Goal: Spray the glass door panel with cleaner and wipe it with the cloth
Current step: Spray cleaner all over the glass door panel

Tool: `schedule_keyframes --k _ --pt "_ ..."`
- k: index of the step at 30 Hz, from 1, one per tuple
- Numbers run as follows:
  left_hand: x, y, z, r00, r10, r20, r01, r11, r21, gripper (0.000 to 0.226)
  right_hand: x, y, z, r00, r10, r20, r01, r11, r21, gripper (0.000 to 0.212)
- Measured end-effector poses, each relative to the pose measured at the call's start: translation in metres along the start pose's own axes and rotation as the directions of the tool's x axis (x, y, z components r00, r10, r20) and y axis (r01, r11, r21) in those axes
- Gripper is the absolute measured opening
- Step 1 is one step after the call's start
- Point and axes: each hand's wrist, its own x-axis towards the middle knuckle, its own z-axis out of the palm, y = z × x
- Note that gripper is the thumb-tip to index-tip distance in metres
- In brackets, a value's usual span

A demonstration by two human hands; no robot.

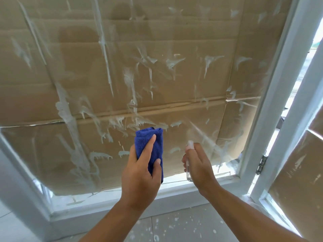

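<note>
Right hand [199, 165] grips the clear spray bottle [189, 161], nozzle aimed at the streaked glass door panel [157, 75] to mist it; left hand [141, 172], just left of the bottle, clutches the folded blue cloth [150, 147] ready for wiping.

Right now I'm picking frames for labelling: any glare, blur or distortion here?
Head view: wide-angle bends the white frame; daylight blows out the gap at right; a faint spray streak blurs above the spray bottle; hands and blue cloth stay sharp.
</note>
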Motion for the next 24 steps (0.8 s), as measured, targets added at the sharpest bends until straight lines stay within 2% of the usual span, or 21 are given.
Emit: schedule_keyframes --k 6,8,12,15,22,24 --pt "0.002 -0.017 -0.036 0.999 -0.023 -0.023 0.023 0.999 0.035 0.062 -0.019 -0.02 0.037 0.958 -0.234 0.168 0.261 0.951 -0.164 0.03" --pt "0.003 -0.021 -0.051 0.999 -0.044 -0.032 0.045 0.998 0.033 0.061 -0.023 -0.028 0.051 0.946 -0.257 0.196 0.296 0.933 -0.207 0.028" --pt "0.007 -0.028 -0.086 0.989 -0.123 -0.079 0.126 0.991 0.035 0.057 -0.03 -0.052 0.084 0.946 -0.236 0.222 0.281 0.938 -0.201 0.024" --pt "0.017 -0.024 -0.122 0.976 -0.195 -0.099 0.201 0.978 0.062 0.062 -0.037 -0.081 0.106 0.947 -0.198 0.252 0.247 0.951 -0.183 0.028" --pt "0.077 0.024 -0.199 0.928 -0.354 -0.113 0.366 0.922 0.125 0.066 -0.031 -0.194 0.126 0.951 -0.056 0.305 0.124 0.97 -0.208 0.026" --pt "0.096 0.046 -0.223 0.9 -0.426 -0.088 0.434 0.894 0.11 0.075 -0.029 -0.233 0.125 0.948 -0.017 0.317 0.088 0.974 -0.21 0.028"
